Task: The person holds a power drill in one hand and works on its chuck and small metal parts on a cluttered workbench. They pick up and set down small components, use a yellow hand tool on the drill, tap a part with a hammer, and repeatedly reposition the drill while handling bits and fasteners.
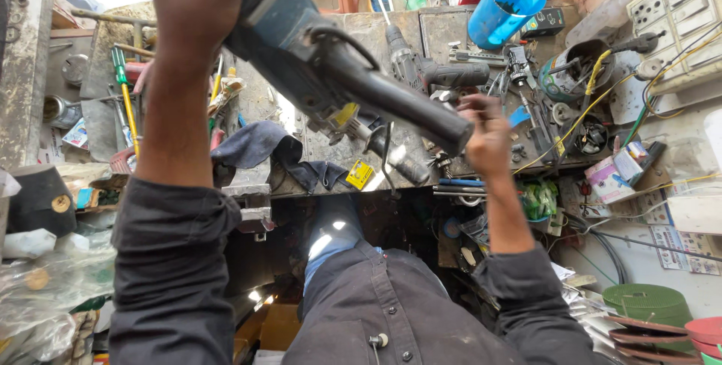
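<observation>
Grinder (331, 64) held aloft over cluttered bench (376, 34): our left hand (199, 4) wraps its blue head, fingers curled tight; our right hand (481, 128) closes around the black handle end. We judge inspection under way; next, steady turning with both grips firm.

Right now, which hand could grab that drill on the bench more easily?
The right hand, probably. It is at the grinder's handle end, just below the drill. The left hand grips the grinder's head, farther away.
</observation>
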